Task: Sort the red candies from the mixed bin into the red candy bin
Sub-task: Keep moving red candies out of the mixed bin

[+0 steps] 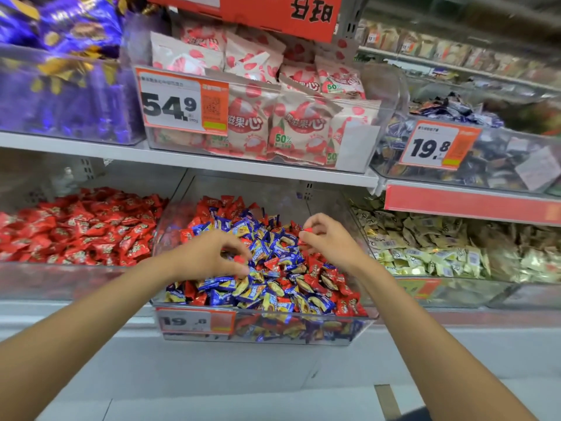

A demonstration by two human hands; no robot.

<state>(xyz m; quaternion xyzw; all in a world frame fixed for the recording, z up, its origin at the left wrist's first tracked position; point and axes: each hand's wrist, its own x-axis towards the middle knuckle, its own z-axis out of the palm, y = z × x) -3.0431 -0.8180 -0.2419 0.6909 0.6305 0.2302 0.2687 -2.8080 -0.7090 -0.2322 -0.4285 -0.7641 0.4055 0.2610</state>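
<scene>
The mixed bin (pixel 267 329) is a clear plastic box in the middle of the lower shelf, filled with blue, yellow and red wrapped candies. Both hands hover over its pile. My left hand (pixel 209 253) pinches a red candy (pixel 239 259) between its fingertips, low over the left side of the pile. My right hand (pixel 326 238) is curled around a red candy (pixel 307 231), a little higher over the right side. The red candy bin (pixel 60 278) stands directly to the left, heaped with red wrapped candies (pixel 82 226).
A bin of gold-and-cream candies (pixel 440 247) stands to the right of the mixed bin. The shelf above (pixel 182 156) carries bins of purple sweets, pink-and-white bags and dark blue sweets, with price tags hanging in front. Grey floor lies below.
</scene>
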